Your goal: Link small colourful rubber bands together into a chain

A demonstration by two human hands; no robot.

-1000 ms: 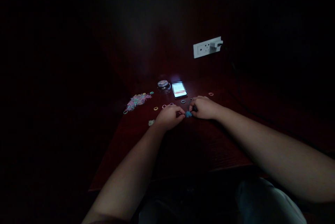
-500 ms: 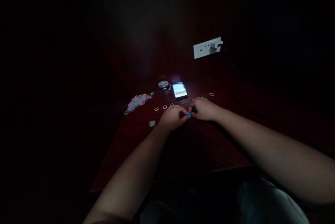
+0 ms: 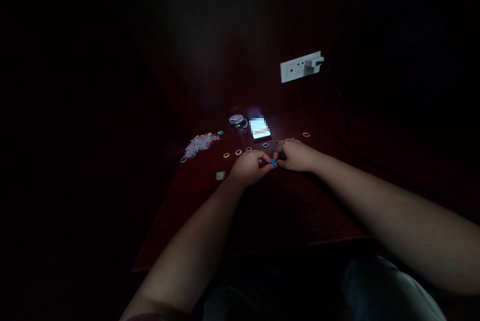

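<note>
A small blue item [image 3: 274, 163], too small to make out exactly, is pinched between both hands above the dark red table [image 3: 262, 211]. My left hand [image 3: 250, 167] grips its left side with thumb and forefinger. From the right, my right hand [image 3: 294, 155] closes its fingertips on the same item. Just beyond the hands lie separate small bands: yellow [image 3: 226, 155], pink [image 3: 238, 152] and pale blue [image 3: 265, 145]. A loose heap of colourful bands [image 3: 200, 145] rests at the left, and a pale cluster [image 3: 220, 175] sits beside my left wrist.
Behind the hands are a lit phone [image 3: 260, 128] and a round, clear container [image 3: 237, 123]. An orange-pink band [image 3: 306, 134] lies at the right. On the back wall, a white socket [image 3: 301, 67] holds a plug, its dark cable running down to the right.
The whole view has shifted slightly, so things appear a little further right. Both hands keep their pinch on the blue item, with only slight finger movement.
</note>
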